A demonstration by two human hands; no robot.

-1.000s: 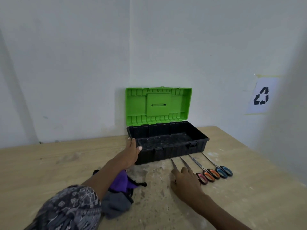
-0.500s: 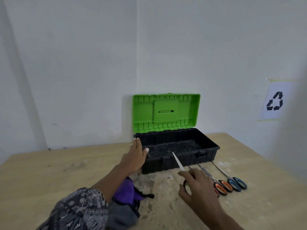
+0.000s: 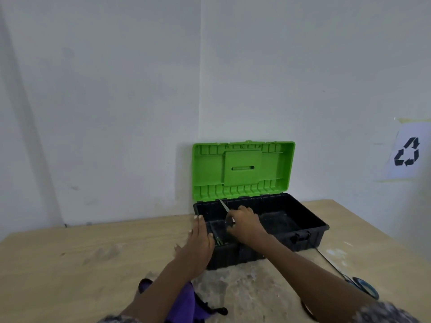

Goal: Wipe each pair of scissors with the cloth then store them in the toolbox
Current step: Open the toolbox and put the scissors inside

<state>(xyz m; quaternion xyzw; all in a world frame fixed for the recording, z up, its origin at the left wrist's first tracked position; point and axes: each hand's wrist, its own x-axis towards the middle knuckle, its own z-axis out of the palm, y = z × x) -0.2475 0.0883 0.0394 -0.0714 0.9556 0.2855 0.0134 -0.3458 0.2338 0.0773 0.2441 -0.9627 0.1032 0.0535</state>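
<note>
Nearest to the camera, a purple cloth [image 3: 184, 304] lies on the table [image 3: 70, 264], partly under the left forearm. At the right, a pair of blue scissors [image 3: 363, 287] lies flat on the table. Its handles are toward the camera and its thin blades point to the toolbox [image 3: 310, 229]. The right forearm passes above the table beside this pair and hides what is under it.

Further in, the left hand [image 3: 198, 243] lies with straight fingers on the near left corner of the toolbox, palm down, and it holds nothing. The right hand [image 3: 245, 223] is just beside it, over the left part of the open box. Its fingers are curled around the handles of the scissors [image 3: 224, 207], and the blades stick out up and to the left, toward the back wall of the box. I cannot tell if the scissors touch the bottom of the box.

The toolbox is black and stands near the back edge of the table. Its green lid [image 3: 242, 169] stands upright against the white wall. On the wall at the far right hangs a paper with a recycling sign [image 3: 407, 152].
</note>
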